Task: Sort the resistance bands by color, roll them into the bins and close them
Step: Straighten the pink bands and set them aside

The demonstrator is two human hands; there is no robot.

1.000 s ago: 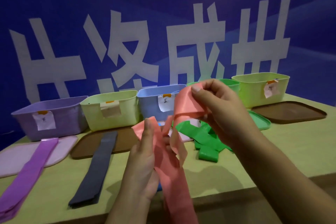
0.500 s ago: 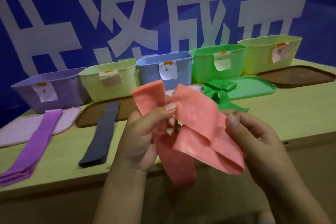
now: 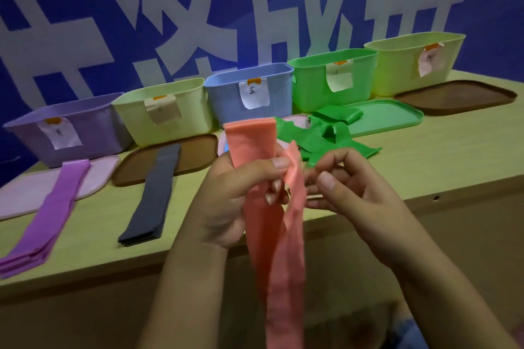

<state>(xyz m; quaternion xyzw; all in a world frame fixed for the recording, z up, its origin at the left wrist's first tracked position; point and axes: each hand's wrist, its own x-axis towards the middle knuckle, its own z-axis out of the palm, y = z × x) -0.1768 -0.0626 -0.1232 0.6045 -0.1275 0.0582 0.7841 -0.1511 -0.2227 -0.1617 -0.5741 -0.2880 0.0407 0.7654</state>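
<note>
The salmon-pink band (image 3: 272, 235) is up off the desk (image 3: 425, 156), held in front of the person just past its near edge. The left hand (image 3: 226, 201) pinches it near the top, thumb and fingers (image 3: 279, 163) curled tight round the strip, so a short flap stands up above the grip and the long rest hangs straight down, its long axis vertical, below the desk's front edge. The right hand (image 3: 348, 193) is just beside the band on its right side, fingers bent and close to the hanging edge; whether they actually grip it or only brush it I can't tell from here.

For rolling, I'd judge the left hand to be the anchor and the right the nearer one to take the free length, which lies down and slightly left of its fingers.

Along the far edge stand five open bins: purple bin (image 3: 85, 127), pale yellow-green bin (image 3: 170, 113), blue bin (image 3: 249, 93), green bin (image 3: 331, 79) and another yellow-green bin (image 3: 411, 62). Lids lie in front of them. A purple band (image 3: 48, 215) and a dark grey band (image 3: 156, 198) lie flat toward the left; green bands (image 3: 331, 130) sit heaped mid-desk.

The pink band's lower end blurs out at the bottom, the bin labels are unreadable, and I can't see inside any bin.
</note>
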